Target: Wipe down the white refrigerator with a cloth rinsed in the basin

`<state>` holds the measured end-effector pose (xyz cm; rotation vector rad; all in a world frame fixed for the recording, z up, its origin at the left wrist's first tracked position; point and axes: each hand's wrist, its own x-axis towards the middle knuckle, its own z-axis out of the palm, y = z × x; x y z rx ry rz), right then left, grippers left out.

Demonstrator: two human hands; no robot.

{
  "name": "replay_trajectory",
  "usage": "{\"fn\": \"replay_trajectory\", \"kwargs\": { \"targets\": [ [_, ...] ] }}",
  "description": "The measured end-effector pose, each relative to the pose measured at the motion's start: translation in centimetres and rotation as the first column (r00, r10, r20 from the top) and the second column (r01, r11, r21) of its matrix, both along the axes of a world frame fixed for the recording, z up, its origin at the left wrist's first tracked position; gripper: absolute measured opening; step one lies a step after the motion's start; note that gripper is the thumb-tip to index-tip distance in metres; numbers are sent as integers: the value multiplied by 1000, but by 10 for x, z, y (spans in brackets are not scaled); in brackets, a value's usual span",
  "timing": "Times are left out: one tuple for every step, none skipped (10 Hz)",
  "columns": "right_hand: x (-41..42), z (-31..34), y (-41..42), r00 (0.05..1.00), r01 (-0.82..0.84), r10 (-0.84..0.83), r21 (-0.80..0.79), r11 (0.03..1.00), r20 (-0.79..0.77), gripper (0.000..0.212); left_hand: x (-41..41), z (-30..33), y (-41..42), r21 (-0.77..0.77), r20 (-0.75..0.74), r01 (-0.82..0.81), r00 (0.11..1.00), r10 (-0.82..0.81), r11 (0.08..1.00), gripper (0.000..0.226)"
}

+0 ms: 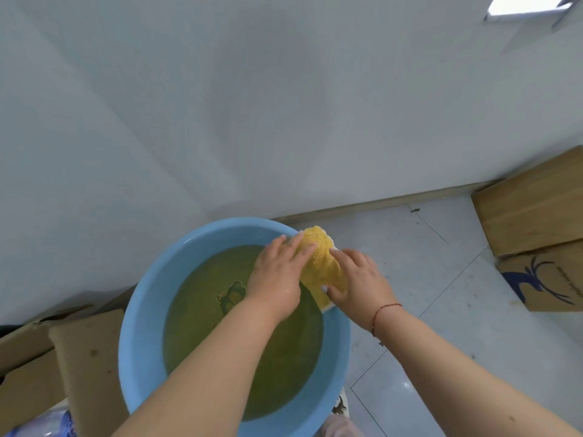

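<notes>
To the left of my fingers sits crumpled brown cardboard [85, 351], dull and creased, and just beside it the round blue plastic basin [142, 326], smooth-walled and holding murky yellow-green water [202, 326]. My left hand [277, 279] lies flat, fingers spread and pressing down on the yellow cloth [318, 257], not clenched. The cloth is nubbly and soaked, draped over the basin's far-right rim between my two hands. My right hand [356, 282] pinches its right edge, thumb tucked under. To do this well, I think I should gather the cloth into both fists and wring it over the water, so drips stay off the glossy grey tiles [426, 294] beyond my right fingers. The white fridge panel [252, 105] rises smooth above my fingertips.
</notes>
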<state>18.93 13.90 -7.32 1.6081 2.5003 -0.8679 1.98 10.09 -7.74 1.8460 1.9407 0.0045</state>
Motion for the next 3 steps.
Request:
{"fn": "replay_trajectory", "kwargs": {
  "targets": [
    [-10, -6, 1, 997, -35, 49, -195, 980, 63, 80, 10, -9, 0, -179, -141, 119, 979, -146, 976, 94],
    [-12, -7, 3, 993, -24, 47, -204, 979, 107, 79, 14, -12, 2, -189, -148, 128, 976, -157, 974, 91],
    [-15, 3, 1, 992, -54, 55, -13, 998, 118, 60, 10, 0, -7, -35, -98, -16, 995, 12, 999, 76]
  ]
}}
